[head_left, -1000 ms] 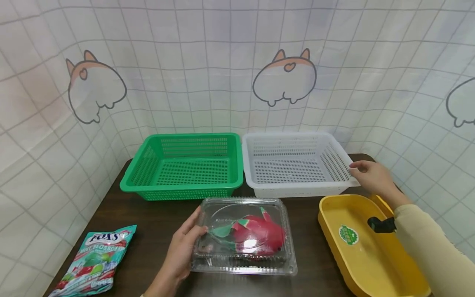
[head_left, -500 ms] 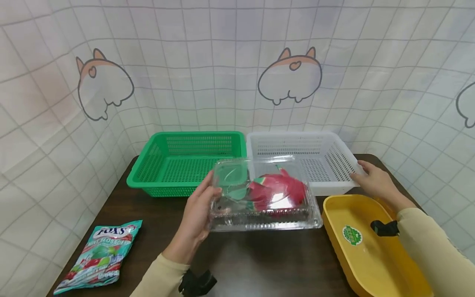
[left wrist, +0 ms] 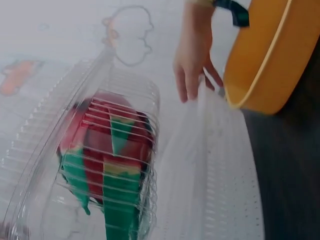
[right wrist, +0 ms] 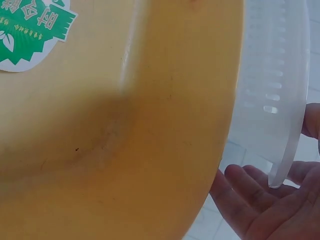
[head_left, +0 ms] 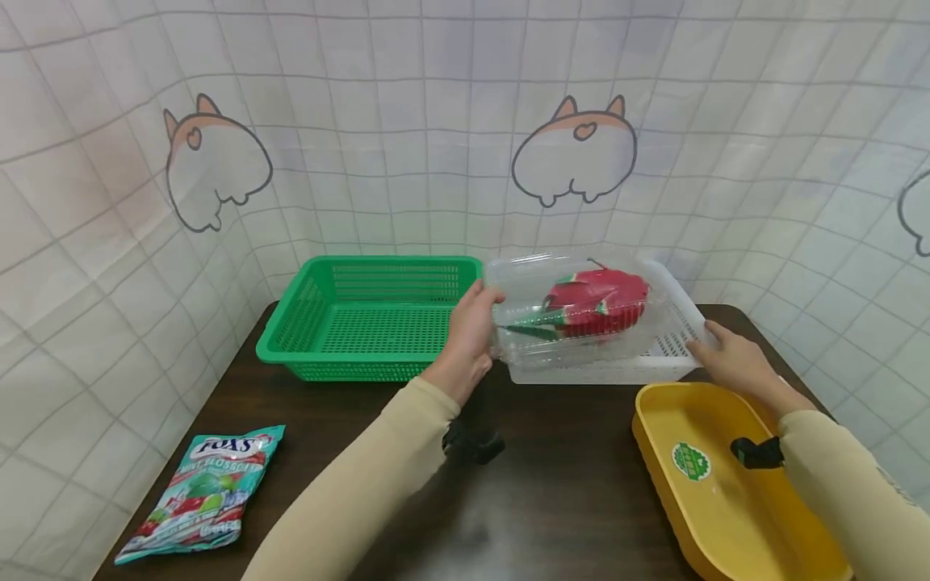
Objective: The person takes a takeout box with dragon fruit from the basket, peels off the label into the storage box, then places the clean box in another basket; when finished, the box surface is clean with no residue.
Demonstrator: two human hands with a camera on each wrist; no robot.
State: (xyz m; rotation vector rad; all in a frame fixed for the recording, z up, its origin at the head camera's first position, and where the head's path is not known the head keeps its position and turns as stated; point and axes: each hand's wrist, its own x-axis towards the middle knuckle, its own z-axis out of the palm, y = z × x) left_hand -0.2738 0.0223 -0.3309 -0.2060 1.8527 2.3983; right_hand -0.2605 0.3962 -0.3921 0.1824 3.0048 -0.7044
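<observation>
A clear plastic clamshell box (head_left: 530,278) hangs tilted over the white basket (head_left: 603,371) at the back right. Inside it shows a red dragon fruit (head_left: 599,303) with green-tipped scales. My left hand (head_left: 471,331) grips the box by its left side. In the left wrist view, the box (left wrist: 37,200) and the fruit (left wrist: 107,145) fill the left half. At the basket's front right corner, my right hand (head_left: 737,363) holds the rim. The right wrist view has the thumb on one side of that rim (right wrist: 295,125) and the fingers (right wrist: 245,190) curling beneath.
A green basket (head_left: 370,371) stands beside the white one, on the left. The yellow tray (head_left: 726,500) lies at the front right, under my right forearm. A teal Fox's candy bag (head_left: 207,496) rests at the dark table's (head_left: 552,484) left. A gridded curtain (head_left: 407,121) hangs behind.
My left hand has lifted the clamshell box off the table and carried it forward and right, tilting it over the white basket. My right hand stays at the basket's corner.
</observation>
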